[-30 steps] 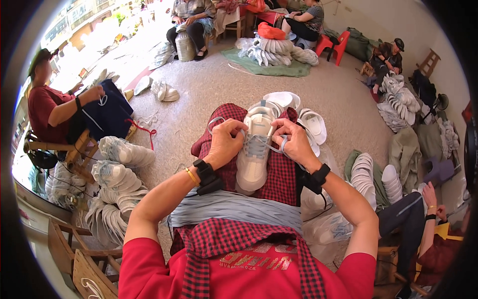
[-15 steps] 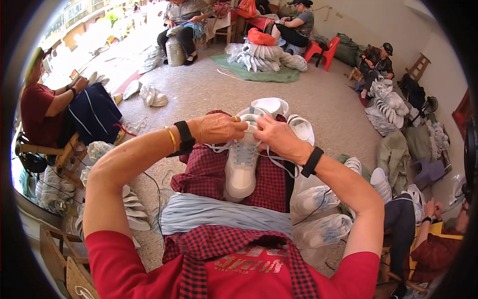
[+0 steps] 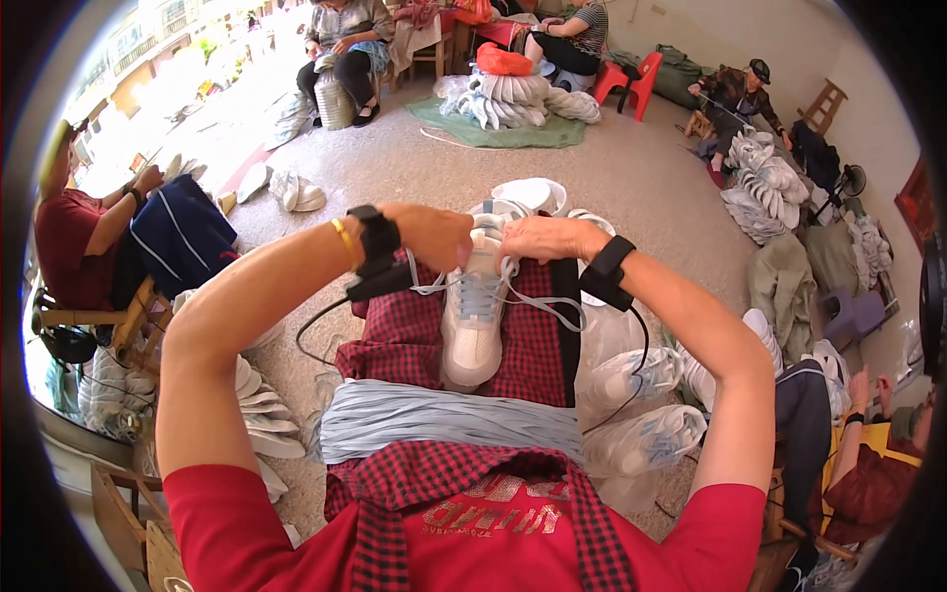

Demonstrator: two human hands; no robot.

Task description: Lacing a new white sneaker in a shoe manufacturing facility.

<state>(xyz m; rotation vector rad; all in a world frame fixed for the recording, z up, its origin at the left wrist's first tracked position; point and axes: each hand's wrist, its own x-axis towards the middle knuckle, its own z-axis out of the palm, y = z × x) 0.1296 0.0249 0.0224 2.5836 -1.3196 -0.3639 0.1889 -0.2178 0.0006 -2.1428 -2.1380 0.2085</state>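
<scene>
A white sneaker [image 3: 472,345] with pale blue-grey lacing lies on my lap, toe toward me. My left hand [image 3: 431,235] is closed at the left side of its ankle opening, fingertips bent down and partly hidden. My right hand [image 3: 547,240] grips the opposite edge beside the tongue [image 3: 483,259], its fingers pressed together. Loose lace ends hang on both sides, and one lace [image 3: 547,314] loops out below my right hand. Across my lap, nearer my body, rests a thick bundle of blue-grey laces [image 3: 449,422].
More white shoes [image 3: 533,194] stand just beyond my knees. Wrapped sneakers [image 3: 646,439] lie at my right, and stacked shoes [image 3: 266,409] at my left. Cables run from my wristbands. Several people sit around the room near shoe piles [image 3: 508,99] and a red chair [image 3: 631,84].
My hands have moved from above the shoe's opening to its two sides, knuckles lower. The tongue shows more plainly between them. The sneaker stays on my lap.
</scene>
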